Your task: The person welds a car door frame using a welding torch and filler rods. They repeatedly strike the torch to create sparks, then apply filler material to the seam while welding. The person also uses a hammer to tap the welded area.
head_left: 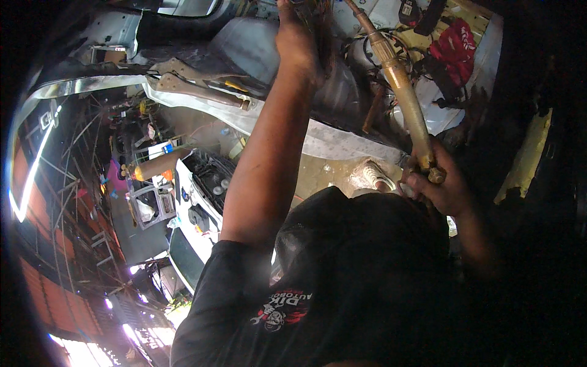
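Note:
My left hand (298,40) reaches up at the top edge, fingers curled around a dark, rusty part (323,24) on the underside of a car (244,37); what exactly it grips is hard to make out. My right hand (441,186) is closed on the lower end of a long, rusty tan pipe (403,92). The pipe slants up and to the left toward the same spot on the underbody. My black shirt (244,318) and a raised dark knee (367,244) fill the lower middle, with a pale shoe (374,175) on the floor beyond.
Tangled wires and a red cloth (455,46) hang at the upper right of the underbody. A grey metal arm (195,85) crosses the upper left. A white car with its bonnet open (199,202) and an orange cylinder (156,165) stand at the left.

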### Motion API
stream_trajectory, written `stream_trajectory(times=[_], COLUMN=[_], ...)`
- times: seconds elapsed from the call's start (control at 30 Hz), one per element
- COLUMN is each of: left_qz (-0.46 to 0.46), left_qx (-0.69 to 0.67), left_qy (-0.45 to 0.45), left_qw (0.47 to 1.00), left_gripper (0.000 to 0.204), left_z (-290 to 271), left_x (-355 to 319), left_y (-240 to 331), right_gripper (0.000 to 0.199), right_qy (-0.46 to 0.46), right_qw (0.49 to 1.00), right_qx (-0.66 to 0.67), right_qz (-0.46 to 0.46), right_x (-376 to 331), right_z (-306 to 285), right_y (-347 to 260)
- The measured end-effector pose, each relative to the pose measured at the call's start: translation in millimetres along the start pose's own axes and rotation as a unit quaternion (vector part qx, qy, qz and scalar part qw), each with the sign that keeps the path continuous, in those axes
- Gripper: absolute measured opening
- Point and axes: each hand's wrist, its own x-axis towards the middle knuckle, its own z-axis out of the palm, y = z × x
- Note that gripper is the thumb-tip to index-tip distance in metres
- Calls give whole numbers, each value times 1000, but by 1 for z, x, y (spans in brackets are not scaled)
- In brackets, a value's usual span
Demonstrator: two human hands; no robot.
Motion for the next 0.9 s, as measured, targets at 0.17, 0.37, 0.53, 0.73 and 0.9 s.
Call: stream_trajectory(times=[0.17, 0.37, 0.53, 0.73, 0.9], left_qz=[-77, 58, 130, 65, -70], left_qx=[-101, 282, 572, -50, -134], left_qy=[-25, 23, -9, -142, -80], left_qw=[992, 957, 810, 986, 985], left_gripper=[53, 46, 41, 49, 55], left_z=[-1, -38, -47, 0, 7], left_x=[18, 42, 37, 1, 3], left_y=[7, -42, -41, 10, 18], right_gripper=[45, 44, 44, 44, 46], right_qy=[-12, 19, 17, -14, -31], right_qw=[1000, 1000, 998, 1000, 999], right_qx=[-24, 18, 51, 20, -10], right_qz=[16, -17, -32, -3, 11], right_x=[-1, 2, -2, -4, -3], right_z=[2, 3, -3, -5, -1], right_y=[0, -1, -5, -2, -4])
